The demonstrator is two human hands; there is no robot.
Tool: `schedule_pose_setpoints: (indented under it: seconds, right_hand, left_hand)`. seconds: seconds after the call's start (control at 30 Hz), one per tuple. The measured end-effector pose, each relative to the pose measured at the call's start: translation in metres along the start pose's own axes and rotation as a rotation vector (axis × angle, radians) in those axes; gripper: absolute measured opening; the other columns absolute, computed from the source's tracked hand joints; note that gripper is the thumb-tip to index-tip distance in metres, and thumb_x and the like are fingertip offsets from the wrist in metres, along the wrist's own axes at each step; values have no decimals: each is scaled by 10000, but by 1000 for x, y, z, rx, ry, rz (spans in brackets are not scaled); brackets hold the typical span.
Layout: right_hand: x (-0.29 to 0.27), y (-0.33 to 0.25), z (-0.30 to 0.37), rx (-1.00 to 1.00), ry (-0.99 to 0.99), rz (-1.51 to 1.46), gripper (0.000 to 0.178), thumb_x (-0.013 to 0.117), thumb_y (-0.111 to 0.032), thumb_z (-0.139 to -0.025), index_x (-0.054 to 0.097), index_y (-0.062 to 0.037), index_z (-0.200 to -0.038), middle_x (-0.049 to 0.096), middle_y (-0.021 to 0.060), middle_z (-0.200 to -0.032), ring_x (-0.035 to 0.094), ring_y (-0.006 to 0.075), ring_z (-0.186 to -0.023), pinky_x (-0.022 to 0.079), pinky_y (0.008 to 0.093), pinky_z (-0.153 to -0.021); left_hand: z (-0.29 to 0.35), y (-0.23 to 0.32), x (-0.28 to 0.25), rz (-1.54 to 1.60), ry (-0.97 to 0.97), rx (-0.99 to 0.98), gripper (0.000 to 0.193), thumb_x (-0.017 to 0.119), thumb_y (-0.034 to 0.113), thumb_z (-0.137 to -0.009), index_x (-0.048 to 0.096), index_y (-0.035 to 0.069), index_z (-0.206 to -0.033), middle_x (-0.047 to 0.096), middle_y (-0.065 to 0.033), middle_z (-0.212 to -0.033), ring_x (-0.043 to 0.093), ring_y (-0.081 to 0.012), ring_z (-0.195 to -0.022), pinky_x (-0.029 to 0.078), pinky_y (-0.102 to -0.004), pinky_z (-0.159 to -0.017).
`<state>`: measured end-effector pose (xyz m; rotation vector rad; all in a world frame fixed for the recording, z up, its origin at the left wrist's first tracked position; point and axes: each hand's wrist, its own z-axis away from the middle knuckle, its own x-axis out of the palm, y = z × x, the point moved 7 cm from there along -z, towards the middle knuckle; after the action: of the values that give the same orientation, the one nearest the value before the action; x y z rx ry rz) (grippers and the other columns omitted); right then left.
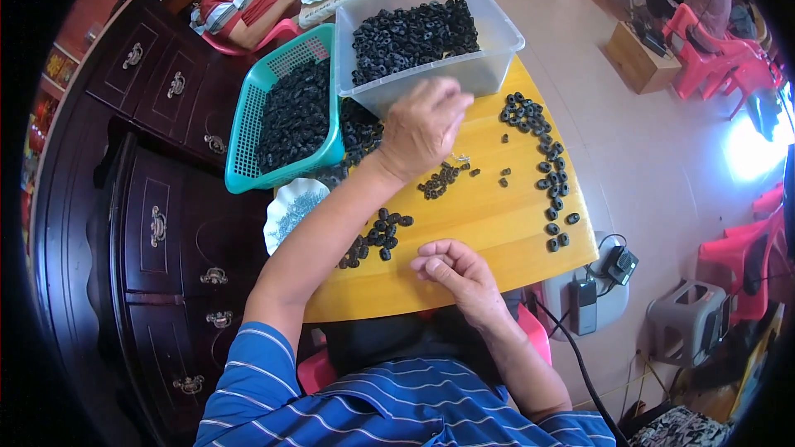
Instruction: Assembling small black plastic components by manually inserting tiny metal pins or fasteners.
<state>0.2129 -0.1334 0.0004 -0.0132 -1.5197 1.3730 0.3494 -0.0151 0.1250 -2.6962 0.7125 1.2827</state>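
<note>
My left hand reaches across the table, just in front of the clear plastic bin; its fingers are blurred and curled, and whatever they hold is hidden. Near the front edge, my right hand is closed with thumb against fingers; I cannot make out anything in it. Small dark pieces lie in a pile below my left hand. Black oval parts with holes are heaped left of my right hand. More black oval parts line the table's right edge. Tiny shiny bits lie beside my left hand.
The bin holds a mass of black parts. Beside it stands a teal basket of black pieces. A white scalloped dish holds small pale-blue bits. Dark drawers flank the yellow table. Another person sits beyond.
</note>
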Motion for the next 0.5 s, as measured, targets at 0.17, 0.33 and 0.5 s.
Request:
schedule_pose_setpoints:
  seconds: [0.17,0.33,0.5]
  right_hand:
    - [0,-1,0,1,5,8,214,568,-117,-1015,579,-6,-1197,698,93,-1063,643,134,-982,501,275,-912]
    - [-1,-2,0,-7,0,26,212,569,-115,-1015,580,-7,-1196,699,94,-1064,643,132,-990,502,273,-916]
    - [1,0,0,-7,-8,28,216,567,-118,-1016,576,-5,-1200,699,95,-1069,644,133,-1000,503,275,-919]
  left_hand:
    - [-34,-16,-28,-239,112,-28,453,746,105,-744,617,96,-1178,557,-129,-1203,551,-319,-1120,453,-447,-968]
    - [-14,-56,0,-168,-113,-218,365,691,70,-818,625,64,-1177,663,-112,-1077,639,-319,-1001,512,-417,-871]
    - [-15,-63,-1,-50,-13,-198,263,610,-1,-861,656,67,-1111,691,-134,-981,666,-326,-925,530,-419,-822]
